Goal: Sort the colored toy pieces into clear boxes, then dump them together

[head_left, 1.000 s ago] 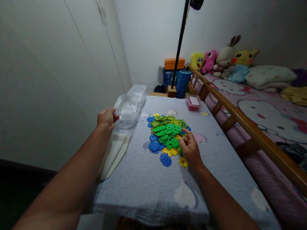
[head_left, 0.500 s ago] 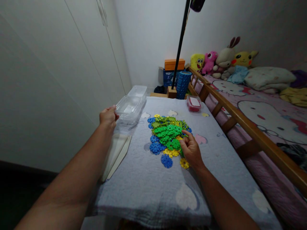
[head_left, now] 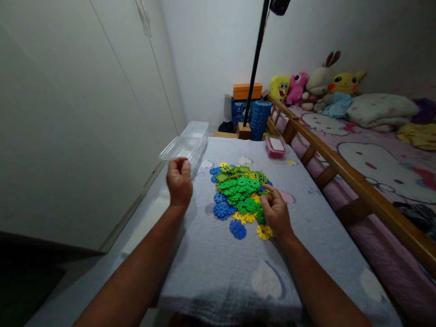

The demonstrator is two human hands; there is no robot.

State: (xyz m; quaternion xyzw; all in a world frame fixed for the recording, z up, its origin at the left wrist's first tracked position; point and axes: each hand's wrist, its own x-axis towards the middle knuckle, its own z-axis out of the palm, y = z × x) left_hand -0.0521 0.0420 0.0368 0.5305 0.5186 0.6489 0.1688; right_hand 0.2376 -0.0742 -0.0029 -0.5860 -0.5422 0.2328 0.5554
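Observation:
My left hand (head_left: 180,184) is raised over the left part of the table, fingers curled in and thumb against them. Whether something small is pinched there is hidden. Just beyond it stands a clear plastic box (head_left: 195,156) with a clear lid (head_left: 180,147). A pile of snowflake-shaped plastic discs (head_left: 240,188), bright green on top with blue, yellow and olive ones around, lies mid-table. At its right edge rests my right hand (head_left: 277,213), fingers bent, with thumb and forefinger apart beside the discs. Nearest that hand's wrist is a yellow disc (head_left: 264,232).
A small lidded tub with red contents (head_left: 275,147) stands at the far right of the table. Along the right runs a wooden bed rail (head_left: 327,165); a white wardrobe (head_left: 85,113) borders the left. A black pole (head_left: 255,63) rises behind the table.
My left hand has come away from the clear box's left edge, moving right and towards me. The right hand has shifted slightly right; the pile looks the same.

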